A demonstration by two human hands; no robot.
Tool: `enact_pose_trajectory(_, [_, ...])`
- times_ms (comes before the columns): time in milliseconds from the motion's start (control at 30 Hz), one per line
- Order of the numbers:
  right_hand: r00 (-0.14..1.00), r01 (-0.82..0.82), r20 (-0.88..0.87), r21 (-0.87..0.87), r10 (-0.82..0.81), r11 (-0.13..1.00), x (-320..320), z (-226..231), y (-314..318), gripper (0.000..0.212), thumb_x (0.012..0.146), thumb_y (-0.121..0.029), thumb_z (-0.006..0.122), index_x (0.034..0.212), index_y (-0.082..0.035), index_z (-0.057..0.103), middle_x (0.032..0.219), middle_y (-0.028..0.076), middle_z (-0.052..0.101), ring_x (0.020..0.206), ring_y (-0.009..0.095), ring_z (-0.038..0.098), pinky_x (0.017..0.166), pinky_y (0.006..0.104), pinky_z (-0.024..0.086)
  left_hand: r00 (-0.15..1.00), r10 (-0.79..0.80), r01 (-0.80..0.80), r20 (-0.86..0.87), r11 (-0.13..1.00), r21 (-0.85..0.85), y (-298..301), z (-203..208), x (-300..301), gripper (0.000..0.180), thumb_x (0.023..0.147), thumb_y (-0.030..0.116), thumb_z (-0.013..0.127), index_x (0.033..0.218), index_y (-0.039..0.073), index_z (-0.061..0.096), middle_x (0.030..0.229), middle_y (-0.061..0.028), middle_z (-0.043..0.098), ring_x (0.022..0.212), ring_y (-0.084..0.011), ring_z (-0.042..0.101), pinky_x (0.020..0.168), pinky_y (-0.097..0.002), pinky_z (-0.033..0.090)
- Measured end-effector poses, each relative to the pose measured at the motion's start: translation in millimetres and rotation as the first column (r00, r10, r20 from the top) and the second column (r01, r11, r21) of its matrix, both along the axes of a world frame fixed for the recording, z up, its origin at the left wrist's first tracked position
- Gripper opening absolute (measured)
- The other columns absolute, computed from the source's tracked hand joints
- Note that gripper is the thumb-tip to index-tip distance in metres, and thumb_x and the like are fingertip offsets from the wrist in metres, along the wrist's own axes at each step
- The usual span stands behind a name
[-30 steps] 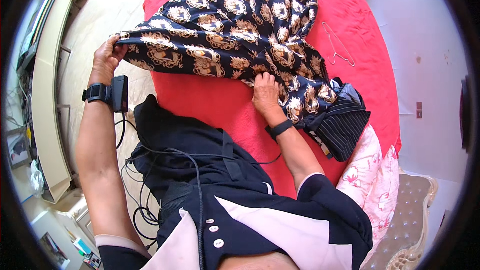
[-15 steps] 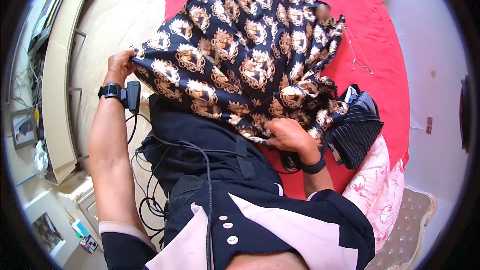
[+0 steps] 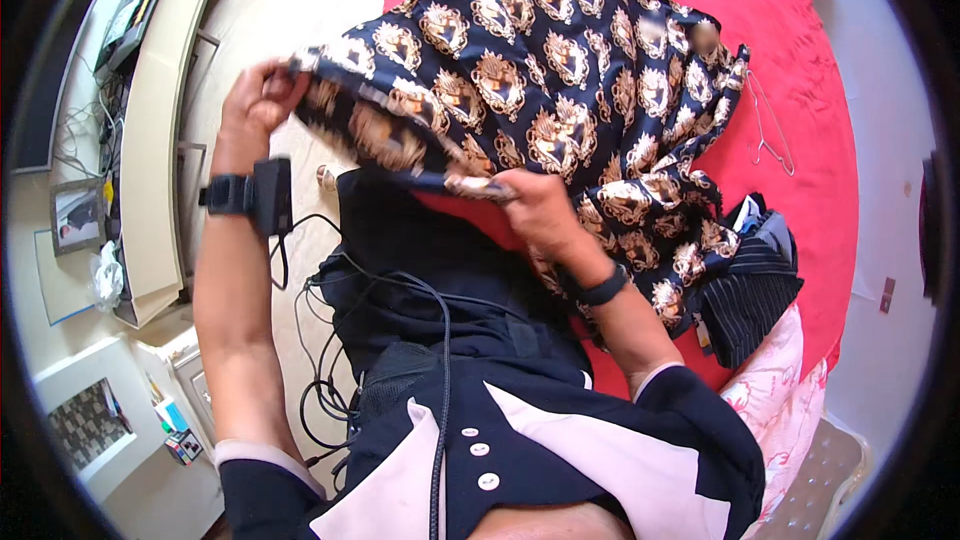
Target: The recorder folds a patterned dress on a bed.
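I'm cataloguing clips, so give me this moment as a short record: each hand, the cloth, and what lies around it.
Left hand: gripping the left end of the black, gold-patterned satiny cloth
Right hand: gripping the cloth's near edge
Cloth state: raised between the hands; the rest spread with wrinkles over the red fabric bed sheet
Right of cloth: thin, pale wire hanger, lying on the sheet
Lower right: dark pinstriped fabric, next to a pink-and-white patterned pillow
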State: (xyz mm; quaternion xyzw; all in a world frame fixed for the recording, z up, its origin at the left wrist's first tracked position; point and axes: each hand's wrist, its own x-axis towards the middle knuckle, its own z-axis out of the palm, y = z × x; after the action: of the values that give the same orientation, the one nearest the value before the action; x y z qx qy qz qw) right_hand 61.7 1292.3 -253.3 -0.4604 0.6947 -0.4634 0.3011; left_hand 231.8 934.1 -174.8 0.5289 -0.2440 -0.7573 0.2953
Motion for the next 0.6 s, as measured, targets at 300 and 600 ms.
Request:
enact_pose_trajectory(300, [0.632,0.215,0.689,0.284,-0.355,0.934,-102.5,11.7,51.3,0.041,0.09,-0.028,0.058,0.118,0.002,0.054,0.089,-0.001,0.06,0.068,0.004,0.05,0.057,0.0164,0.04,0.961,-0.227,0.136,-0.157,0.886,-0.443,9.9,10.5,-98.8,0.023,0.092,0.009,0.045,0.104,-0.009,0.051,0.1,-0.0216,0.059,0.094,-0.0326,0.058,0.091,-0.0458,0.049])
enact_pose_trajectory(600, [0.723,0.16,0.603,0.328,-0.337,0.931,-79.6,32.1,43.7,0.055,0.076,-0.017,0.073,0.121,0.005,0.05,0.098,0.006,0.062,0.084,0.011,0.057,0.074,0.0236,0.047,0.965,-0.249,0.257,-0.078,0.959,0.121,104.5,-121.8,-67.2,0.04,0.078,0.024,0.074,0.107,0.004,0.057,0.096,-0.0073,0.06,0.088,-0.0217,0.058,0.072,-0.0363,0.054])
